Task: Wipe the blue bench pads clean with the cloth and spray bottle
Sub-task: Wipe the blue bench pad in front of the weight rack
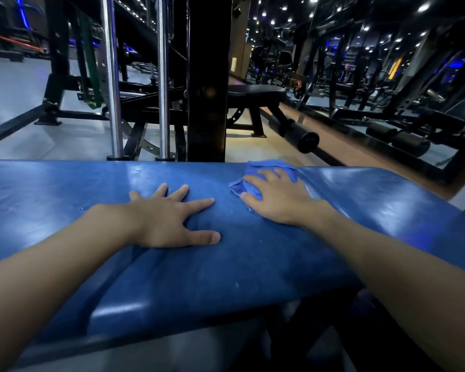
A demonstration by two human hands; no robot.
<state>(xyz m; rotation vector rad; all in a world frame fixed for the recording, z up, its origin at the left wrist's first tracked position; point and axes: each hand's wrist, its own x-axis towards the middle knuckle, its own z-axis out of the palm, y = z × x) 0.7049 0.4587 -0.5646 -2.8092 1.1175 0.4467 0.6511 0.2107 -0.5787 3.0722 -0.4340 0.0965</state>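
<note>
The blue cloth (266, 165) lies bunched under the right hand (277, 198), whose fingers are extended and press it flat near the far edge of the blue bench pad (65, 189). The surface's long axis runs left to right. The left hand (169, 221) rests near the cloth, fingers splayed and holding nothing, and lies in any leftward wipe path. No spray bottle is visible.

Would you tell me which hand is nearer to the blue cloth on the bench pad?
Right. The right hand presses flat on the blue cloth; the left hand lies flat on the blue bench pad, to the cloth's left, not touching it.
</note>
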